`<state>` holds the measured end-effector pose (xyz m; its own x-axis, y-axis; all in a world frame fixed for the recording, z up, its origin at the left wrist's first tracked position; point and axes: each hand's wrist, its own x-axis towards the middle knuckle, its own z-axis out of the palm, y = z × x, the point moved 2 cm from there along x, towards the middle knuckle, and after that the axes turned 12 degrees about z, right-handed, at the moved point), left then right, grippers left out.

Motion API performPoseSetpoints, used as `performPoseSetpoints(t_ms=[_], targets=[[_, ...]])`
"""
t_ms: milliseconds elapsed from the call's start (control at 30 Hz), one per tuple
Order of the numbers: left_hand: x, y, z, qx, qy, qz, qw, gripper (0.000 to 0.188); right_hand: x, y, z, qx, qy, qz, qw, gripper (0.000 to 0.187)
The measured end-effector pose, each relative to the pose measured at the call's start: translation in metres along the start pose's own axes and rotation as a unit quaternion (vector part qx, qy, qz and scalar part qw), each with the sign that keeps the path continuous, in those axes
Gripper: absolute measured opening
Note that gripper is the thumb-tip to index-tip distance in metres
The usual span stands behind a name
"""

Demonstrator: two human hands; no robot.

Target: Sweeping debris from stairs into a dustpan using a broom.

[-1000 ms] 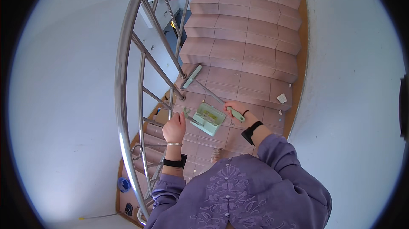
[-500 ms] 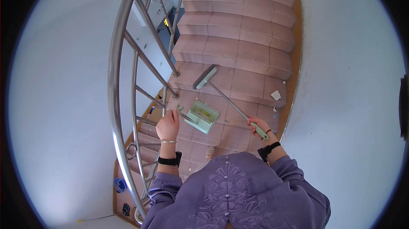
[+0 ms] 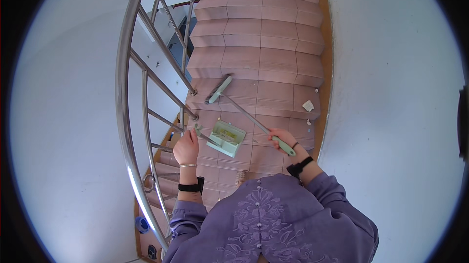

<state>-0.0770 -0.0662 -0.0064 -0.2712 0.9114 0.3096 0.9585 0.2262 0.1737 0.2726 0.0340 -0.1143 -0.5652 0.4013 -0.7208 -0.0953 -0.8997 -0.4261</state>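
My left hand (image 3: 186,147) is closed around the top of the dustpan's upright handle, beside the railing. The light green dustpan (image 3: 223,149) rests on the tiled step in front of me, its open side with a ridged comb edge across it. In my right hand (image 3: 282,139), toward the wall side, is the green grip of a long-handled broom (image 3: 248,114). Its grey shaft slants away to the far left. The broom's pale green head (image 3: 219,89) with dark bristles lies at the step beyond the dustpan, apart from it.
A curved metal railing (image 3: 126,67) runs along the left. Pinkish tiled stairs (image 3: 244,33) rise ahead, and more steps go down at the left. White scraps (image 3: 308,106) lie on the steps near the right wall (image 3: 386,106). A blue basin (image 3: 142,224) is low at left.
The whole view has shifted, so the stairs sit farther left. The broom head has slid slightly toward the railing and the step above. The dustpan stays about where it was; both grips are unchanged.
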Motion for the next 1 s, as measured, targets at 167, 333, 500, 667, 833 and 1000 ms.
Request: performPoseSetpoints(t_ms=[167, 333, 500, 667, 833, 1000], targets=[[-0.003, -0.001, 0.002, 0.008, 0.000, 0.002, 1.000, 0.046, 0.037, -0.002, 0.016, 0.020, 0.014, 0.059, 0.998, 0.035], [-0.005, -0.003, 0.000, 0.003, 0.007, 0.003, 1.000, 0.045, 0.025, 0.020, -0.029, 0.080, -0.004, 0.045, 0.996, 0.033], [-0.005, -0.007, 0.000, 0.008, 0.002, -0.001, 1.000, 0.045, -0.029, 0.049, -0.075, 0.145, 0.062, 0.025, 0.987, 0.032], [-0.006, -0.006, 0.004, 0.009, 0.006, 0.006, 1.000, 0.044, -0.075, 0.045, -0.047, 0.077, 0.052, -0.005, 0.996, 0.043], [-0.003, -0.002, 0.001, 0.016, 0.003, 0.006, 1.000, 0.045, -0.054, 0.029, -0.018, -0.020, 0.049, -0.030, 0.998, 0.049], [-0.001, -0.002, 0.003, 0.014, 0.002, 0.008, 1.000, 0.045, 0.001, 0.006, 0.012, -0.037, 0.025, 0.011, 0.999, 0.042]])
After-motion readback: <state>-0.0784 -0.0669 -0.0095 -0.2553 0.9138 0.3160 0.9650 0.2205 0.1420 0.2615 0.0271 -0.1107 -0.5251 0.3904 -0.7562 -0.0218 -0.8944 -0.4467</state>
